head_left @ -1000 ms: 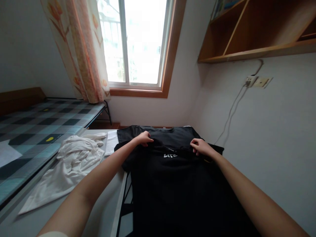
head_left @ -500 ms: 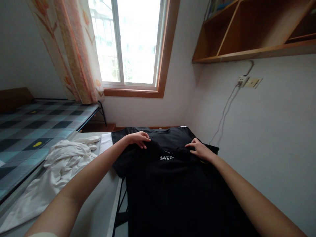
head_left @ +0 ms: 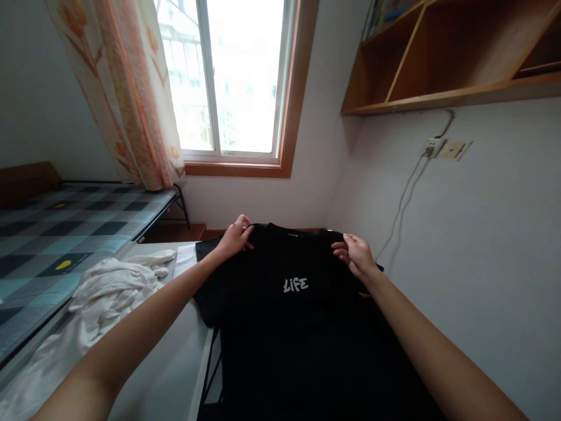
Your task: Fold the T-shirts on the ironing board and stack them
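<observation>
A black T-shirt (head_left: 302, 339) with white lettering on its chest hangs spread out in front of me, its neckline at the far end. My left hand (head_left: 235, 237) pinches the shirt at the shoulder left of the neckline. At the opposite shoulder, my right hand (head_left: 357, 254) grips the fabric between thumb and fingers. Beneath the left forearm, more dark cloth with a white item (head_left: 186, 258) beside it shows on the table. The lower part of the shirt runs out of view toward me.
A crumpled white garment (head_left: 118, 286) lies on the pale table (head_left: 162, 356) at left. Beyond it stands a bed with a checked mattress (head_left: 100, 213). A wooden shelf (head_left: 447, 93) and a socket with a cord (head_left: 433, 146) are on the right wall.
Both hands have lifted the shirt's shoulders up and away from me. The neckline is now raised and stretched between them, and the lettering shows flatter and clearer.
</observation>
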A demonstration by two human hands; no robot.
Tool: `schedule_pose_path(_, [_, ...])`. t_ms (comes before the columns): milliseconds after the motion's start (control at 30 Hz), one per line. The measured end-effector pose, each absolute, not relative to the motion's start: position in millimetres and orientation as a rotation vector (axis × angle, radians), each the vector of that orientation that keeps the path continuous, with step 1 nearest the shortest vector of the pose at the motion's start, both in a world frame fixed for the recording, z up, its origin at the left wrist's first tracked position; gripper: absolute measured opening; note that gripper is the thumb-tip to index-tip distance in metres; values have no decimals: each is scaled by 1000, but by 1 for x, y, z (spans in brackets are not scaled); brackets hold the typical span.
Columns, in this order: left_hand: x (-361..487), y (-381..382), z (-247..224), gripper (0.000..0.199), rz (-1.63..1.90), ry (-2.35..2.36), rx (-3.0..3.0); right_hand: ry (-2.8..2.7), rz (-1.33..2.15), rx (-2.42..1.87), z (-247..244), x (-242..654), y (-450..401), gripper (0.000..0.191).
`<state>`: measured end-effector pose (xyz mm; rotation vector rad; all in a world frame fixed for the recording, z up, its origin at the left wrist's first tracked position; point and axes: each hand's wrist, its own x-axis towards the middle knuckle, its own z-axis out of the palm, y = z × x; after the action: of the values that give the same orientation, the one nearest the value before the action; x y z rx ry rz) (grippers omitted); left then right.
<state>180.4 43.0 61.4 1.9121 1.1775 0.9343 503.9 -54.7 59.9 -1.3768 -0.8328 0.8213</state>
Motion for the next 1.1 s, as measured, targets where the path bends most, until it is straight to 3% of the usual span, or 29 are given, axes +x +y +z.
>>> schedule_pose_path(100, [181,30,95,14,1108,1298,2163,-707,685,-1131,84,493,-43,23])
schedule_pose_path(300, [190,43,144,22,1340,1615,2353,-742,475,-858,112,482,9,20])
schedule_pose_path(400, [200,80,129,23,1198,1745,2337,-790,477,-974,93,482,49,17])
schedule_pose_path(533, [205,131,84,25,710,1784,2284,-1125,500,-1410,39,480,79,30])
schedule_pose_path(733, [188,166,35,40,108,1481,2126,-1258,525,-1513,-17,477,77,36])
schedule_pose_path(1100, [202,161,23,24,421,1585,2252,-1476,335,-1607,-35,493,83,70])
